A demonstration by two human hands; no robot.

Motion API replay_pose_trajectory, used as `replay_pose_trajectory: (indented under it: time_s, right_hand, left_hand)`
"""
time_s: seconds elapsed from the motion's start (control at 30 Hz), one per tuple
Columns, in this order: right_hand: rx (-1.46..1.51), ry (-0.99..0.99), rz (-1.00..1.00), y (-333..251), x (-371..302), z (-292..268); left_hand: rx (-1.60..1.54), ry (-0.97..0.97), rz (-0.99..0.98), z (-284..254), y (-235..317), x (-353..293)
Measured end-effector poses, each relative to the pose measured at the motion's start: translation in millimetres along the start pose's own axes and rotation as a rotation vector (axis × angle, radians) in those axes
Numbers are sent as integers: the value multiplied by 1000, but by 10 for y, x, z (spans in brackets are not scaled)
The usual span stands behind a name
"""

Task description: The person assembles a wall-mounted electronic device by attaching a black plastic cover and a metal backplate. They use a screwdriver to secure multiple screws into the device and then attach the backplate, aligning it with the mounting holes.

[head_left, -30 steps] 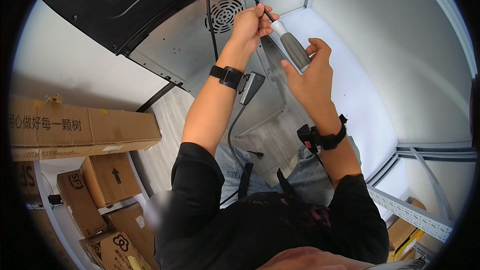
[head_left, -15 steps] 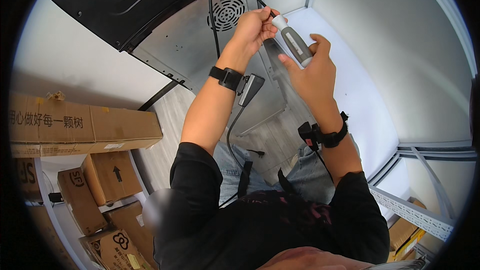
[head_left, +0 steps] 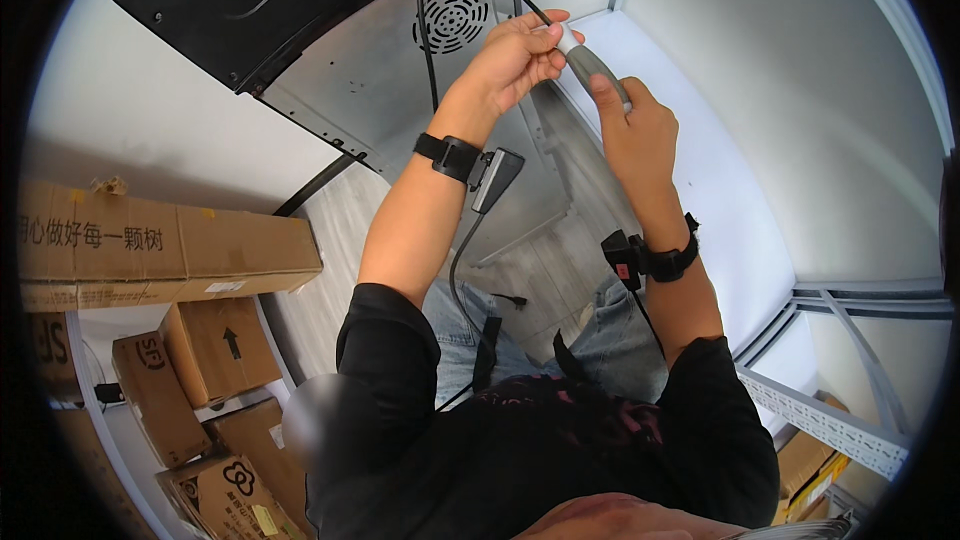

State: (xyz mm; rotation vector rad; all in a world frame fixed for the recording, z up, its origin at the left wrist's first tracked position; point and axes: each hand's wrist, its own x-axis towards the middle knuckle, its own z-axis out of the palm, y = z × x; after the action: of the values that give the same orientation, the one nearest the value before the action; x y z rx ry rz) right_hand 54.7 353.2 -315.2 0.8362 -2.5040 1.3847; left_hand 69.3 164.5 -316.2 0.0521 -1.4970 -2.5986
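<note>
A screwdriver with a grey handle, a pale collar and a dark shaft slants toward the upper left. Its tip lies at the upper right edge of a metal panel; whether it sits in a screw cannot be seen. My left hand pinches the collar, with the other fingers loosely curled. Around the handle's end, my right hand is closed, thumb along the grip. The panel has a round slotted vent and belongs to a black-topped appliance. A black cable hangs down the panel.
Cardboard boxes fill shelving on the left. A white panel and metal shelf frame stand on the right. Each wrist wears a strapped device; a cable runs from the left one. Wooden flooring shows below.
My right hand has closed round the handle, where its fingers were spread before. My left hand's pinch has shifted from the shaft to the collar, and the handle has turned.
</note>
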Motion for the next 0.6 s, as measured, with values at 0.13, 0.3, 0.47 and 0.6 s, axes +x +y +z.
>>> replay_pose_trajectory:
  time_s: [0.13, 0.3, 0.47, 0.6]
  right_hand:
    - [-33, 258, -317, -16, -51, 71]
    - [171, 154, -205, -9, -79, 148]
    - [306, -22, 103, 102, 0, 124]
    - [126, 99, -92, 45, -47, 78]
  left_hand:
    - [-5, 52, -25, 44, -6, 1]
    - [-23, 77, -42, 95, -8, -46]
    - [-124, -141, 33, -8, 0, -79]
    - [-101, 39, -3, 20, -45, -44]
